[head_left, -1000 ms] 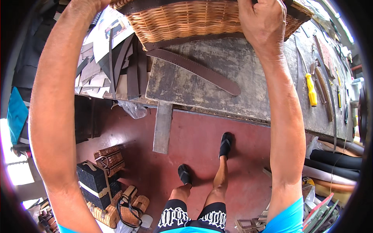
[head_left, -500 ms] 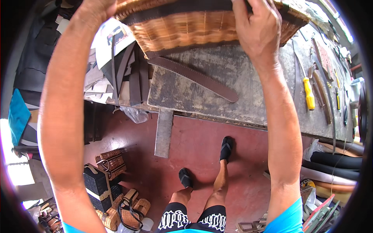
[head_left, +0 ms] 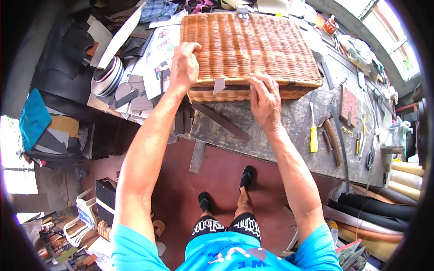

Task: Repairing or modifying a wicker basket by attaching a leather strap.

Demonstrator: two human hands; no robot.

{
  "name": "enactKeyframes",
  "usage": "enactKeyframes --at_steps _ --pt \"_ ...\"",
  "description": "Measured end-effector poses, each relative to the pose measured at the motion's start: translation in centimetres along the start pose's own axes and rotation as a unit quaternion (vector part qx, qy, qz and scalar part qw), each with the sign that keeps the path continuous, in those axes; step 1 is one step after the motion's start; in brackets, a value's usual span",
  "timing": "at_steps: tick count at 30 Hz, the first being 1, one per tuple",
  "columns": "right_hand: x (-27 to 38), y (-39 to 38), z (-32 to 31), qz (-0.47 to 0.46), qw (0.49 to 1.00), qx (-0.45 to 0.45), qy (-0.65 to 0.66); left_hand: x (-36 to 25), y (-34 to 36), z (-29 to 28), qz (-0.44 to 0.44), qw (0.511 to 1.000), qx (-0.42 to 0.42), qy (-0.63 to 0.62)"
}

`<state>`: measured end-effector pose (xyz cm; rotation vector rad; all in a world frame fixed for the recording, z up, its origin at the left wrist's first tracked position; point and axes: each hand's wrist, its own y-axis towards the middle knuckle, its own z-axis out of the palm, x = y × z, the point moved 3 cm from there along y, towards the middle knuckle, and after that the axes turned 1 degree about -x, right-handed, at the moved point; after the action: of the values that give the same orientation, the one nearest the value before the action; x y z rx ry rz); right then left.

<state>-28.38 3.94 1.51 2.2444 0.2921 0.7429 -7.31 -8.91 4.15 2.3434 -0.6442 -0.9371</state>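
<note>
A brown wicker basket (head_left: 248,49) with a closed lid sits on the worn worktable (head_left: 266,140). A dark band runs along its front edge, and a small greyish tab (head_left: 219,86) hangs there near the left. My left hand (head_left: 184,67) is closed on the basket's left front corner, fingers curled over the lid. At the front edge, right of the middle, my right hand (head_left: 266,101) has its bent fingers hooked on the lid's rim, the thumb side partly hidden. A dark brown leather strap (head_left: 221,122) lies on the table in front of the basket, partly under it.
To the right lie a yellow-handled screwdriver (head_left: 313,137), a hammer (head_left: 333,140) and a reddish block (head_left: 348,106). Papers and leather scraps (head_left: 135,97) crowd the left side. Rolls of material (head_left: 375,205) are stacked at the lower right. A wooden plank (head_left: 197,156) juts from the table's front.
The basket has gone from tilted up close to the view to resting farther off, its lid top now showing. Both hands came down with it to the front edge; the view shifted.
</note>
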Motion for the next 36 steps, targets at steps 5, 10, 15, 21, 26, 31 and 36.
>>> enactKeyframes --at_steps 5,10,15,21,26,31,36 --pt "0.9 1.4 -0.8 -0.005 0.999 0.042 0.011 0.3 0.0 0.3 -0.011 0.998 0.012 0.058" --pt "1.6 3.1 -1.6 -0.009 0.994 0.107 0.004 -0.9 0.4 0.4 -0.014 0.995 0.020 0.095" --pt "2.8 6.8 0.3 -0.032 0.984 0.155 0.082 -1.4 0.2 0.2 -0.014 0.996 0.029 0.081" --pt "1.9 8.1 3.1 -0.103 0.942 0.303 0.100 -1.5 0.1 0.0 -0.031 0.995 0.044 0.082" --pt "1.9 7.6 2.7 -0.103 0.950 0.273 0.109 -1.8 0.5 -0.3 -0.026 0.995 0.054 0.081" --pt "1.5 7.6 2.2 -0.123 0.945 0.277 0.123 -1.8 0.9 -0.6 -0.039 0.994 0.071 0.078" --pt "1.8 7.1 2.2 -0.127 0.948 0.279 0.087 -1.6 0.5 -0.4 -0.035 0.993 0.071 0.088"
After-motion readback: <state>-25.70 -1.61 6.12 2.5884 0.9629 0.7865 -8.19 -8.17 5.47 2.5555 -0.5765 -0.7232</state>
